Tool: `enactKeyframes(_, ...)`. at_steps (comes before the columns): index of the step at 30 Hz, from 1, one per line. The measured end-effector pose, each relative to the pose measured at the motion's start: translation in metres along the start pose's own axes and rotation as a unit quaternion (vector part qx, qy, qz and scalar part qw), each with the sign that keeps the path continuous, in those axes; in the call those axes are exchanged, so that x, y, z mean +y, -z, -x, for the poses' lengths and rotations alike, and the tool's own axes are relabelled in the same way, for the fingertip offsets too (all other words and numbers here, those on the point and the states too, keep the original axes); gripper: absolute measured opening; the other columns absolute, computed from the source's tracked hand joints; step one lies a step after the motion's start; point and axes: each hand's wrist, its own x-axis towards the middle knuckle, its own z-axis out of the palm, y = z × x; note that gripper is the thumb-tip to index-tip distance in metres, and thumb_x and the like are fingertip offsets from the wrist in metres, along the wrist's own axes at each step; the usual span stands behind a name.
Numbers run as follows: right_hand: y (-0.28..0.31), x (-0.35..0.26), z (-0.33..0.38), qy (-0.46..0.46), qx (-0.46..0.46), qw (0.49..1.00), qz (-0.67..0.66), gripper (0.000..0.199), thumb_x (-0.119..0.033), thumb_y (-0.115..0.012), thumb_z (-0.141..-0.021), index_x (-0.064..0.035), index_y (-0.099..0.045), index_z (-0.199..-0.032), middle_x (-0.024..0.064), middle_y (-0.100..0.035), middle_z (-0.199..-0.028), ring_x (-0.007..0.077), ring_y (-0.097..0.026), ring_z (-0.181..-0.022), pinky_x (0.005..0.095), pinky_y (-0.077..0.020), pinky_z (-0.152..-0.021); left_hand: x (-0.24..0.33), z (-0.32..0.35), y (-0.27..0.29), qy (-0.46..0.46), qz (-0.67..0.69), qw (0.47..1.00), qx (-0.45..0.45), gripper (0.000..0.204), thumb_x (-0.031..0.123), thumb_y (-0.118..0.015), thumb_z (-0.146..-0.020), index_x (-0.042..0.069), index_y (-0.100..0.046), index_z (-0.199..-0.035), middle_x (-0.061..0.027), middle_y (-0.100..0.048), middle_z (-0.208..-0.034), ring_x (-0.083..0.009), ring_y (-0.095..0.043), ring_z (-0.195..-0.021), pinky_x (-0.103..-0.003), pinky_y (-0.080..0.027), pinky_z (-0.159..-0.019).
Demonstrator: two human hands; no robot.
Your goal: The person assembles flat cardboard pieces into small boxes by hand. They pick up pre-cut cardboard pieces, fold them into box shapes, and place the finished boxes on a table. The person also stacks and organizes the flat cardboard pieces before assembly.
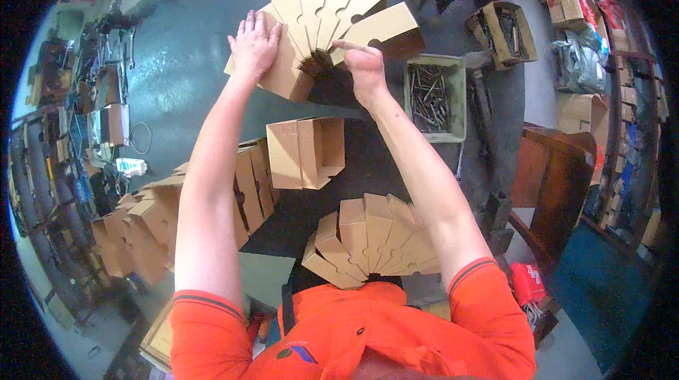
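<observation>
A fan of several tan cardboard boxes (327,14), standing side by side in a curve, is on the dark table in front of me. My left hand (254,49) lies flat on the boxes at the fan's left end, fingers spread. At the fan's inner edge is my right hand (363,67). Its index finger stretches left against the boxes' near ends while the other fingers are curled, with nothing visible in them. Just right of that finger, the rightmost box (389,25) lies at a different angle. Half-round notches show on some of the boxes.
A pair of open cardboard boxes (284,154) stands mid-table. Another box fan (371,231) curves close to my body, and a box row (152,221) runs left. A bin of metal pieces (458,101) sits right. Tools (117,48) line the left edge.
</observation>
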Motion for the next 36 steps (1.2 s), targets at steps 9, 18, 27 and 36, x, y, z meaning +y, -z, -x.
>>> enactKeyframes(9, 0.007, 0.004, -0.021, -0.028, -0.016, 0.983, -0.178, 0.019, -0.011, -0.047, -0.078, -0.0040, -0.065, -0.081, 0.0039, -0.059, -0.077, 0.0106, -0.052, -0.063, 0.0244, -0.0412, -0.055, 0.006, 0.012, -0.015, -0.035, -0.007, 0.992, 0.119, 0.055, 0.048, -0.044, -0.086, 0.008, -0.049, -0.124, -0.0163, -0.045, -0.131, -0.0340, -0.045, -0.115, -0.047, -0.034, -0.095)
enactKeyframes(18, 0.018, 0.006, -0.051, -0.073, 0.100, 0.965, -0.230, 0.010, -0.007, -0.055, -0.068, -0.0037, -0.058, -0.077, 0.0070, -0.058, -0.082, 0.0210, -0.054, -0.080, 0.0357, -0.0429, -0.077, 0.014, 0.012, -0.010, -0.036, -0.013, 0.994, 0.105, 0.056, 0.047, -0.045, -0.086, 0.007, -0.048, -0.125, -0.0165, -0.044, -0.131, -0.0345, -0.045, -0.114, -0.047, -0.034, -0.095)
enactKeyframes(27, 0.014, 0.024, -0.056, -0.021, -0.020, 0.991, -0.128, 0.020, -0.013, -0.047, -0.076, -0.0014, -0.062, -0.080, 0.0072, -0.059, -0.081, 0.0203, -0.054, -0.078, 0.0336, -0.0436, -0.073, 0.018, 0.010, -0.011, -0.043, -0.017, 0.993, 0.110, 0.054, 0.047, -0.046, -0.086, 0.007, -0.051, -0.123, -0.0167, -0.045, -0.131, -0.0346, -0.044, -0.115, -0.046, -0.034, -0.095)
enactKeyframes(36, 0.119, -0.036, -0.057, 0.288, 0.021, 0.912, 0.291, 0.040, -0.003, -0.055, -0.070, 0.0016, -0.059, -0.110, 0.0099, -0.062, -0.106, 0.0168, -0.058, -0.095, 0.0264, -0.0456, -0.085, 0.013, 0.016, -0.009, -0.036, -0.010, 0.993, 0.113, 0.054, 0.046, -0.047, -0.085, 0.007, -0.051, -0.122, -0.0164, -0.046, -0.130, -0.0345, -0.045, -0.115, -0.047, -0.035, -0.095)
